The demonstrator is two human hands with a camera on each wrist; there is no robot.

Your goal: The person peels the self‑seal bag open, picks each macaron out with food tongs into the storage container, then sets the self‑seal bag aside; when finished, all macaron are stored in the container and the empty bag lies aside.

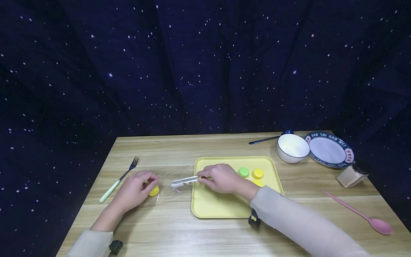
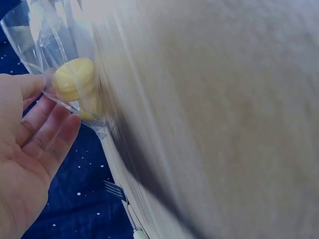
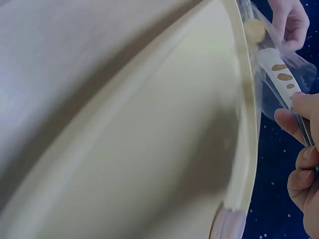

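My left hand point(image 1: 136, 189) pinches the edge of a clear plastic bag point(image 2: 42, 47) at the left of the table. Inside the bag are yellow macarons point(image 2: 75, 78), one plain and another partly covered. My right hand point(image 1: 221, 177) holds tongs point(image 1: 184, 181) with a white, slotted head, pointing left over the tray's edge toward the bag. The right wrist view shows the tongs' head point(image 3: 281, 74) at the bag, though whether it is inside cannot be told. Under my right arm lies a yellow tray point(image 1: 218, 208) bearing a green macaron point(image 1: 243, 172) and yellow macarons point(image 1: 258, 173), partly hidden.
Left of my left hand lies a fork point(image 1: 118, 181) with a pale green handle. To the right stand a white bowl point(image 1: 293, 148), a dark-rimmed plate point(image 1: 327, 150) and a seasoning jar point(image 1: 350, 176). A dark blue spoon point(image 1: 266, 140) and pink spoon point(image 1: 359, 214) lie nearby.
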